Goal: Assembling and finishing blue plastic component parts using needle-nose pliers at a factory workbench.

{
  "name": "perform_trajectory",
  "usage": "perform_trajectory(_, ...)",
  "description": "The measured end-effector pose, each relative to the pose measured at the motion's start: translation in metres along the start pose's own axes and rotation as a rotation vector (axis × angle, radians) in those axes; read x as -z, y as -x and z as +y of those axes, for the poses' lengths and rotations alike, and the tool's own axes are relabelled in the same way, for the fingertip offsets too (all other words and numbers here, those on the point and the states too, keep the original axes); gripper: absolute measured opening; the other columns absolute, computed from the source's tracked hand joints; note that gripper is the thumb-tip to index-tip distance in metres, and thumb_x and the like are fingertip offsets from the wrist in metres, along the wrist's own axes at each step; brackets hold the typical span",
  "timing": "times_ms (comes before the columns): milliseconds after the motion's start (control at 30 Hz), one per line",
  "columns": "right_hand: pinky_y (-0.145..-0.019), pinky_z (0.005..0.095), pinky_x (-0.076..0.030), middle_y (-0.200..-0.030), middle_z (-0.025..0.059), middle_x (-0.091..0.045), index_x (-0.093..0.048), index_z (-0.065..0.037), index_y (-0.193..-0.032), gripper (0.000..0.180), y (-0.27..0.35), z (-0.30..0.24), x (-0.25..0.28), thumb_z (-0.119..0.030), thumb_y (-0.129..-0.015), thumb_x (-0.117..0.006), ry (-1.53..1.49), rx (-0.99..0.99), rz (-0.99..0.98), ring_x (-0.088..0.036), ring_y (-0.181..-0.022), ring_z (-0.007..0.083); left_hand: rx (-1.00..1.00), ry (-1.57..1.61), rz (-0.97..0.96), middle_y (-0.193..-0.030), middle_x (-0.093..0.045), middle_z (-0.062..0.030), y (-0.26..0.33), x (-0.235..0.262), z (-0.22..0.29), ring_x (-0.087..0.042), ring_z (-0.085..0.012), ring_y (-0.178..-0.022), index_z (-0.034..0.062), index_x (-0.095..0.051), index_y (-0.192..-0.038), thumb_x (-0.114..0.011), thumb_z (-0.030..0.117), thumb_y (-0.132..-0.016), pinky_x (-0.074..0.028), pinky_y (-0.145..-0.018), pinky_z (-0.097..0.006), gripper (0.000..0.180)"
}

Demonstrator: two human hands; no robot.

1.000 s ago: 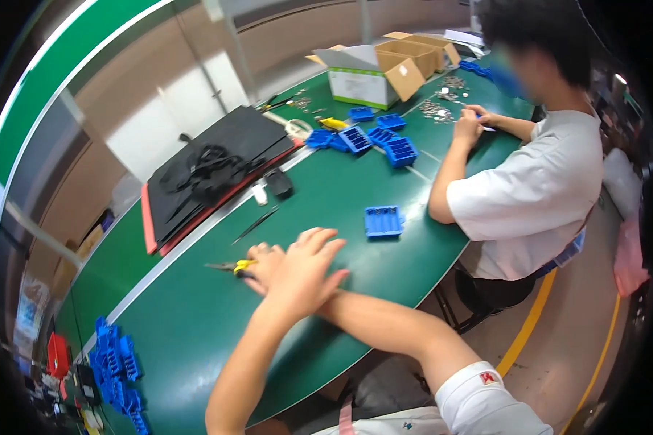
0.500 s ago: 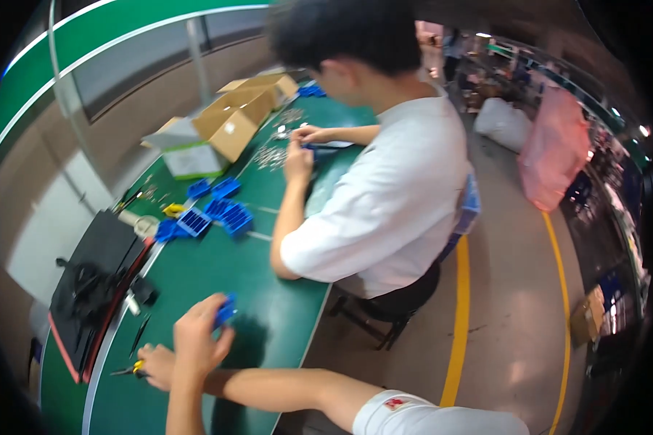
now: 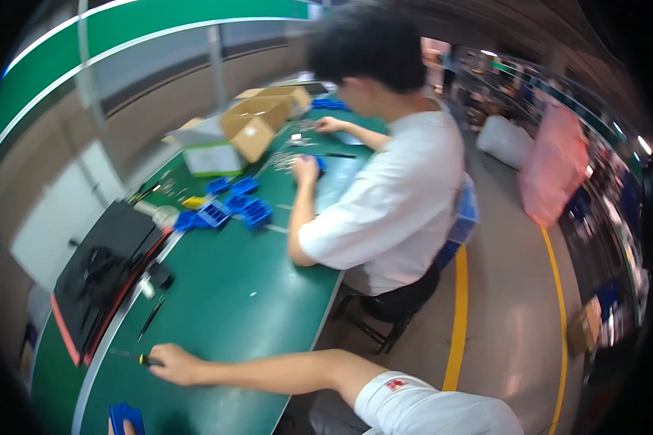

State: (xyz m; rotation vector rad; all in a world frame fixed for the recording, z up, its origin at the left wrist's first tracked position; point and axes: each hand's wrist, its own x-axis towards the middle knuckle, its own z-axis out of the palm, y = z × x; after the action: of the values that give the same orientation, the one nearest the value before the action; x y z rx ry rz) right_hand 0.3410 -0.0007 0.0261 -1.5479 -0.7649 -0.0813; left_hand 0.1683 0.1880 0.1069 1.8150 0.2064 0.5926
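In my right hand (image 3: pixel 174 365), resting low over the green table (image 3: pixel 232 333), is a screwdriver (image 3: pixel 151 360) with a yellow and black handle, its thin shaft pointing left. My left hand (image 3: pixel 128 428) is mostly cut off by the lower edge; its fingers hold a blue plastic part (image 3: pixel 125 417). A slim black tool (image 3: pixel 151 319) lies on the table beyond the right hand. A tiny white piece (image 3: pixel 253 293) lies farther out on the tabletop.
A co-worker (image 3: pixel 392 181) in white sits on a stool ahead, one hand at a blue part. Several blue trays (image 3: pixel 254 212), an open carton (image 3: pixel 257 119) and loose small metal parts lie there. A black bag (image 3: pixel 105 268) lies along the left edge.
My left hand has moved down and left with the blue part, away from above my right arm. The co-worker's hands have moved apart. The view has shifted slightly.
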Motion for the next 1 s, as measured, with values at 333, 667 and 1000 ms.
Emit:
perform_trajectory(333, -0.061, 0.0255, -0.045, -0.074, 0.0006, -0.061, -0.066, 0.0, -0.088, 0.019, 0.025, -0.059, 0.007, -0.019, -0.088, -0.064, -0.242, -0.342, -0.317, -0.055, -0.067, 0.0075, 0.011, 0.114, 0.071, -0.099, -0.061, -0.0039, -0.003, -0.025, -0.018, -0.057, -0.0123, -0.093, 0.0016, -0.06, -0.108, -0.067, 0.005, -0.081, -0.046, -0.085, -0.027, 0.028)
perform_trajectory(667, -0.075, 0.0254, -0.046, -0.09, 0.0042, -0.064, -0.067, 0.003, -0.092, 0.019, 0.045, -0.093, -0.002, -0.015, -0.09, -0.061, -0.237, -0.447, -0.543, -0.059, -0.082, 0.0104, -0.127, 0.034, 0.179, -0.116, -0.063, -0.0072, 0.007, -0.017, -0.014, -0.059, -0.0133, -0.102, -0.0001, -0.061, -0.116, -0.059, -0.008, -0.085, -0.047, -0.09, -0.026, 0.033)
perform_trajectory(1000, -0.071, 0.0251, -0.044, -0.088, 0.0037, -0.062, -0.067, 0.003, -0.089, 0.018, 0.043, -0.088, -0.001, -0.014, -0.09, -0.061, -0.248, -0.461, -0.515, -0.056, -0.078, 0.0095, -0.162, -0.071, 0.193, -0.117, -0.067, -0.0105, 0.005, -0.021, -0.012, -0.062, -0.0166, -0.105, -0.0008, -0.064, -0.114, -0.059, -0.009, -0.084, -0.047, -0.092, -0.028, 0.032)
